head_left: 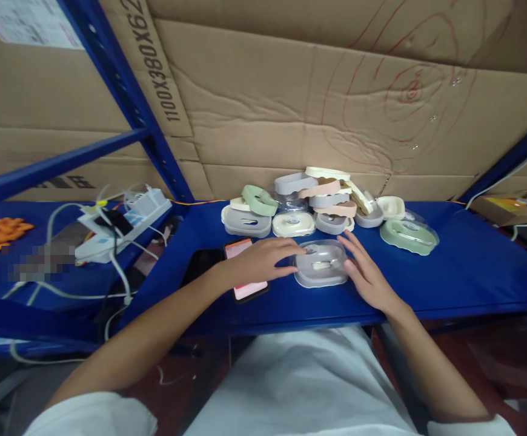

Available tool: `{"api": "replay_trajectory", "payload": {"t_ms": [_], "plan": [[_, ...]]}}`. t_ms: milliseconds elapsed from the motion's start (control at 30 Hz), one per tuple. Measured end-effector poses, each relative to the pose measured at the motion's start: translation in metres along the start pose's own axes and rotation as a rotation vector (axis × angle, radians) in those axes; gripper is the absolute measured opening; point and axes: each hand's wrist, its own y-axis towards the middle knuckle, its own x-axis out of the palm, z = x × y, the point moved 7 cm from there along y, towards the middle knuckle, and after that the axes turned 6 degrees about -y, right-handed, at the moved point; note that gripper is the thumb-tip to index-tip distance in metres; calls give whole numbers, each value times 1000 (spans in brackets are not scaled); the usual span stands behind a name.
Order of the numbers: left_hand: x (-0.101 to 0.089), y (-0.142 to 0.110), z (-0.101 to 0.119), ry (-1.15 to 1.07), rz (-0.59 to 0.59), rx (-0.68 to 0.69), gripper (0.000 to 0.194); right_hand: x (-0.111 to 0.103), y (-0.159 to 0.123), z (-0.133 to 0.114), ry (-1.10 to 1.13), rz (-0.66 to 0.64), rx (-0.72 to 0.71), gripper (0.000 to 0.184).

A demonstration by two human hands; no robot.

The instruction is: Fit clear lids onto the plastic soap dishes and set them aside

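Resting on the blue table (463, 278) between my operator's two hands is a grey box with a clear lid (321, 274). A small round sticker (312, 248) sits on it, but I can't read the print. The left hand (275, 257) is loosely open, fingers reaching to the box's near side, thumb and forefinger apart at its edge. The right hand (367, 272) is open wider, thumb by the opposite edge, fingers stretched forward. I see neither hand lifting the box, and can't tell how firmly they touch it.

Under the left hand lies a lit phone (251, 292), partly covered, its screen text too blurred for me; a dark flat object (205, 261) beside it runs beneath the forearm. Just beyond both hands is a heap of pale boxes (293, 224), overlapping so that I can't count them. Past the right hand sits a green box (409, 237).

Behind everything, the cardboard (254, 79) reads "1100X380X62", cut off by the top edge, with red rings drawn farther right. Far left of the left hand, I make out a white power strip (152, 209), orange pieces (2, 232) and a pixelated patch.
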Motion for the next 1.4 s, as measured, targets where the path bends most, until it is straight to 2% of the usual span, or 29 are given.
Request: {"api": "replay_trajectory", "payload": {"t_ms": [133,300,533,667,867,1100,1400], "plan": [[0,0,8,21,32,33,34,5,-2,-11,13,-73,-63,72],[-1,-1,20,-29,25,81,41,10,-1,-16,-30,-78,-89,52],[2,-3,30,-75,-42,56,66,12,-1,-18,-81,-128,-127,60],[4,-3,31,-68,-28,87,54,10,0,-18,-92,-111,-136,61],[5,-3,27,-29,-7,125,42,11,0,-15,-140,-108,-178,73],[7,-2,23,13,23,129,33,11,0,-25,-304,-20,-278,67],[9,-2,28,84,-12,136,26,11,-4,-34,-455,33,-279,57]]}}
